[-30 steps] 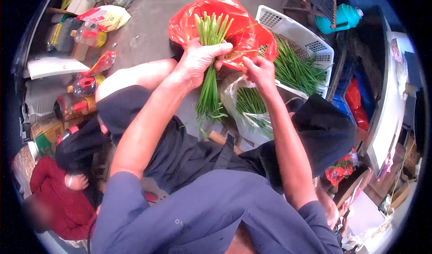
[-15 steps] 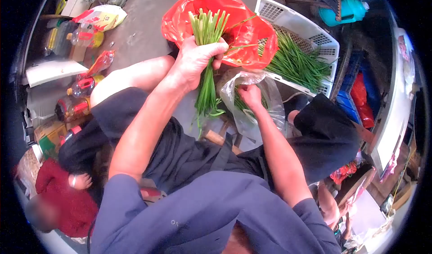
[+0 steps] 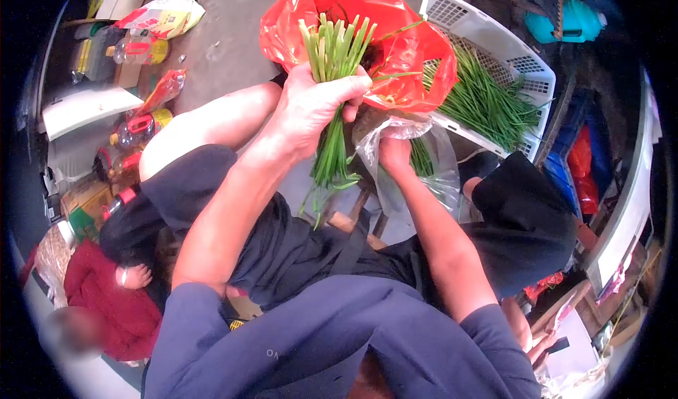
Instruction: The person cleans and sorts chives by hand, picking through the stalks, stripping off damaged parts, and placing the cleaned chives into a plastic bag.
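While the left hand (image 3: pixel 318 101) grasps one stalk bundle (image 3: pixel 337 51), the right hand (image 3: pixel 395 153), grip hidden, is in one clear bag (image 3: pixel 442 171); one red bag (image 3: pixel 408 42) overlaps the edge of one stalk-filled crate (image 3: pixel 482 28).

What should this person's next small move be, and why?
Perhaps lift a few green stalks from the clear bag with the right hand: that hand is at the bag, its grip hidden, with stalks beside it, while the left hand holds a bundle.
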